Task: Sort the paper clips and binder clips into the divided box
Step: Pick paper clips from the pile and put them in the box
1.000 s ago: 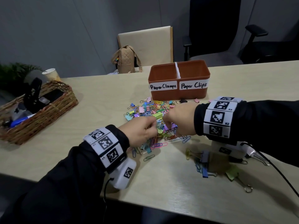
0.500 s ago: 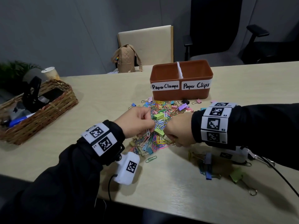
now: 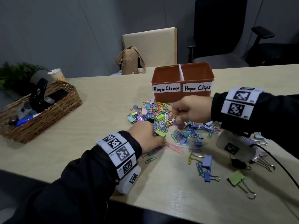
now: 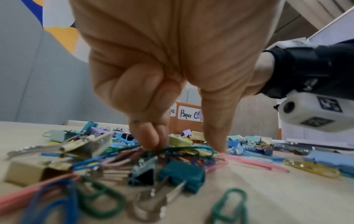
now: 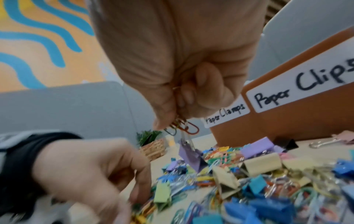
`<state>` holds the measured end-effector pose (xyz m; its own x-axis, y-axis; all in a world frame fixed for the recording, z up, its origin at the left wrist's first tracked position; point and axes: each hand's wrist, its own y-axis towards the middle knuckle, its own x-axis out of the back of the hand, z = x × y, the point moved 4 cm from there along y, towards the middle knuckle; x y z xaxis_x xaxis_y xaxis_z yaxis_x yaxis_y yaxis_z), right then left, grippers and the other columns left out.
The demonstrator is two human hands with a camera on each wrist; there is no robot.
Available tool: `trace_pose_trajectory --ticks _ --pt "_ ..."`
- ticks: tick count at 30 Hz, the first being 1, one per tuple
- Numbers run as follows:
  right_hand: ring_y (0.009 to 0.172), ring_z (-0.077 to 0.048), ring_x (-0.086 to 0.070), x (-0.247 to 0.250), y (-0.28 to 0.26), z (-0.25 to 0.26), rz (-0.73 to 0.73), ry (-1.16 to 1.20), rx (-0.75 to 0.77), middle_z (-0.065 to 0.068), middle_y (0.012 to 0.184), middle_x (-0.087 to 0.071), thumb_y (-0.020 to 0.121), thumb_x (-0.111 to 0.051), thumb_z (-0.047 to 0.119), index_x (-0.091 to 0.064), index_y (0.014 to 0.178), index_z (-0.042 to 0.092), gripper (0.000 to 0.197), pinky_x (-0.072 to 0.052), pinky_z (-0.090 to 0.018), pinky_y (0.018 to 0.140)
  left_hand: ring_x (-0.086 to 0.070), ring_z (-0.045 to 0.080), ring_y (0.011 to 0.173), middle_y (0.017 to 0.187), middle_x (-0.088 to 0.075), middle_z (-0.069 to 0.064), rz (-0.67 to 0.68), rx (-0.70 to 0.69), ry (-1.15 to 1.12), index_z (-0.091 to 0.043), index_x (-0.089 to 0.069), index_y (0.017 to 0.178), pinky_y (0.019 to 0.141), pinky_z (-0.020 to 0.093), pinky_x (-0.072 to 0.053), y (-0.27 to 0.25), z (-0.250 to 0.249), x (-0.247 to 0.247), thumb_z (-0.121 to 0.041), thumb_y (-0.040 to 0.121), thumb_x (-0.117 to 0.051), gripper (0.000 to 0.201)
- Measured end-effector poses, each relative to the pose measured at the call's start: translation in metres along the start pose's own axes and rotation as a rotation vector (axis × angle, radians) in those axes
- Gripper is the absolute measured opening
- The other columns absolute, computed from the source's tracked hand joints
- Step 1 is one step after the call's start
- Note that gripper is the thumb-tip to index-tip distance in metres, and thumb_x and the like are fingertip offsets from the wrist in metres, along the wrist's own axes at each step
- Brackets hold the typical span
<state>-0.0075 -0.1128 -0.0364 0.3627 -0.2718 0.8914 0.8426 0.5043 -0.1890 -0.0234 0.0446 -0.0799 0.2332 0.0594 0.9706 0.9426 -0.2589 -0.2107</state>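
Right hand [image 3: 191,109] pinches purple binder clip [image 5: 191,157]; left hand [image 3: 144,136] pinches paper clips [image 4: 172,151].

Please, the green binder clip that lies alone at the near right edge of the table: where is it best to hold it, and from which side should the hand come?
Probably best to pinch the green binder clip by its folded body, coming straight down from above. It lies flat and apart from the pile, with nothing touching it. Its wire handles trail toward the table edge; they are thin and may swing.
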Motion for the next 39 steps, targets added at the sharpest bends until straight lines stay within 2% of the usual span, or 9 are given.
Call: trace_pose_trajectory --ticks 2,5,12,15,20,27,31,34,39 --pt "0.065 -0.005 -0.049 0.013 -0.003 -0.010 -0.077 0.075 -0.030 0.010 0.072 -0.057 0.093 -0.059 0.017 -0.059 0.091 0.013 0.005 -0.038 -0.018 0.058 -0.038 0.017 0.052 0.054 -0.037 0.003 0.047 -0.010 0.062 -0.012 -0.040 0.055 0.047 0.030 -0.028 0.000 -0.006 0.000 -0.055 0.075 -0.071 0.057" --pt "0.066 -0.009 -0.052 0.029 -0.004 -0.025 -0.174 0.171 -0.087 0.005 0.077 -0.059 0.094 -0.059 0.019 -0.059 0.090 0.015 0.006 -0.040 -0.018 0.056 -0.036 0.014 0.051 0.057 -0.037 0.002 0.068 -0.019 0.133 -0.012 -0.037 0.055 0.051 0.029 -0.031 0.004 -0.014 0.002 -0.049 0.074 -0.076 0.057" --pt "0.056 -0.010 -0.046 0.054 -0.005 -0.053 -0.354 0.269 -0.213 0.002 0.071 -0.057 0.097 -0.054 0.021 -0.056 0.085 0.014 0.014 -0.036 -0.024 0.053 -0.058 0.022 0.066 0.068 -0.059 0.006 0.127 -0.023 0.196 -0.009 -0.063 0.061 0.054 0.029 -0.047 0.012 -0.027 0.011 -0.013 0.067 -0.071 0.010" --pt "0.057 -0.016 -0.044 0.068 0.000 -0.067 -0.414 0.417 -0.296 -0.005 0.069 -0.048 0.100 -0.048 0.023 -0.051 0.088 0.011 0.017 -0.038 -0.025 0.052 -0.055 0.022 0.063 0.066 -0.057 0.004 0.146 -0.008 0.169 -0.011 -0.062 0.063 0.056 0.030 -0.049 0.016 -0.025 0.011 -0.010 0.064 -0.070 0.008" --pt "0.048 -0.010 -0.031 0.070 0.004 -0.085 -0.274 0.968 -0.301 -0.004 0.066 -0.034 0.102 -0.042 0.016 -0.040 0.077 0.016 0.025 -0.025 -0.019 0.040 -0.050 0.021 0.065 0.071 -0.052 0.004 0.152 -0.020 0.170 -0.014 -0.046 0.060 0.046 0.024 -0.035 0.018 -0.022 0.008 -0.015 0.072 -0.068 0.025" --pt "0.044 -0.011 -0.032 0.031 -0.004 -0.087 0.036 0.765 -0.400 -0.002 0.059 -0.041 0.102 -0.038 0.015 -0.044 0.082 0.011 0.022 -0.025 -0.019 0.037 -0.050 0.019 0.072 0.075 -0.051 -0.001 0.129 -0.041 0.141 -0.017 -0.048 0.067 0.051 0.023 -0.034 0.020 -0.015 0.005 -0.026 0.085 -0.063 0.025" --pt "0.046 -0.011 -0.033 0.024 -0.008 -0.089 0.068 0.832 -0.409 -0.005 0.064 -0.045 0.103 -0.038 0.015 -0.044 0.085 0.012 0.020 -0.026 -0.019 0.037 -0.048 0.019 0.073 0.081 -0.053 0.002 0.115 -0.075 0.104 -0.013 -0.058 0.083 0.054 0.025 -0.034 0.023 -0.012 0.009 -0.032 0.089 -0.061 0.020" --pt "0.047 -0.012 -0.034 0.023 -0.011 -0.088 0.103 0.926 -0.384 -0.010 0.071 -0.055 0.102 -0.036 0.013 -0.043 0.086 0.012 0.018 -0.027 -0.019 0.037 -0.043 0.014 0.061 0.069 -0.047 -0.001 0.112 -0.052 0.038 -0.014 -0.052 0.073 0.049 0.023 -0.029 0.021 -0.008 0.015 -0.032 0.091 -0.060 0.027" --pt "0.044 -0.012 -0.032 0.017 -0.014 -0.088 0.126 0.986 -0.377 -0.013 0.067 -0.053 0.102 -0.032 0.010 -0.041 0.089 0.012 0.016 -0.025 -0.018 0.036 -0.059 0.016 0.056 0.068 -0.063 0.005 0.091 -0.015 -0.283 -0.006 -0.056 0.075 0.061 0.034 -0.053 0.020 0.000 0.022 -0.018 0.094 -0.056 0.022"
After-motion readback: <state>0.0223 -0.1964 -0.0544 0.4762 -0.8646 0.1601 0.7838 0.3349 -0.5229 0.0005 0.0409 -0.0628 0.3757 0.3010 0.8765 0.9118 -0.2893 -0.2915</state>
